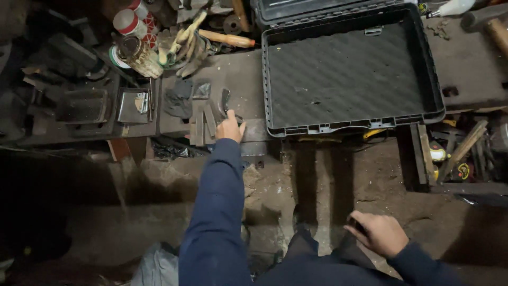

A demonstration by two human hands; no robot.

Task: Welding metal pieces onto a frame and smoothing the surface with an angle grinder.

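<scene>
My left hand (230, 128) rests on the flat metal pieces (203, 123) at the front edge of the table (243, 74), just beside the open black case (349, 74). I cannot tell if my fingers grip one. They look stiff, heavy and thin, so I would pinch one by its long sides. My right hand (378, 233) curls around something dark on my knee.

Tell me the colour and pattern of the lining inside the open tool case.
Dark grey, bumpy egg-crate foam lining inside the black case, seen in the head view.
</scene>
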